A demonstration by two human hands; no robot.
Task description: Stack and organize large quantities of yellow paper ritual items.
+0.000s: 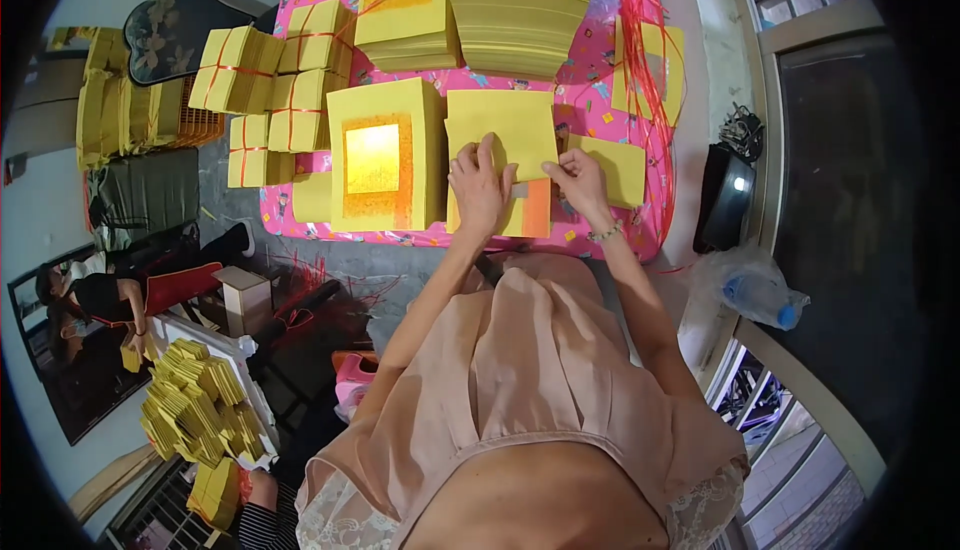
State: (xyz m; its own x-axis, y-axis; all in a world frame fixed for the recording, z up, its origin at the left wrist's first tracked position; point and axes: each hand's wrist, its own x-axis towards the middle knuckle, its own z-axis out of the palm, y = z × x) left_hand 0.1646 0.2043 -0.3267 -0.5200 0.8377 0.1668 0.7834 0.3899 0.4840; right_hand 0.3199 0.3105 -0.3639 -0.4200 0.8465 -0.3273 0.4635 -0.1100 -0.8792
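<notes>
My left hand [479, 186] lies flat, fingers spread, on a yellow paper sheet [503, 128] that is folded over a stack of yellow sheets with an orange stripe [536, 209]. My right hand [577, 180] pinches the right edge of that same sheet. Left of it stands a thick pile of yellow sheets with an orange and gold square [383, 157]. A smaller yellow sheet [622, 170] lies just to the right of my right hand. All rest on a pink patterned table cover [610, 240].
Two tall yellow paper stacks [517, 10] stand at the back, with red string [646, 70] trailing on the right. Tied yellow bundles [275, 80] sit on the left. Folded yellow pieces [195, 405] are heaped on the lower left. A plastic bottle [760, 297] lies on the right.
</notes>
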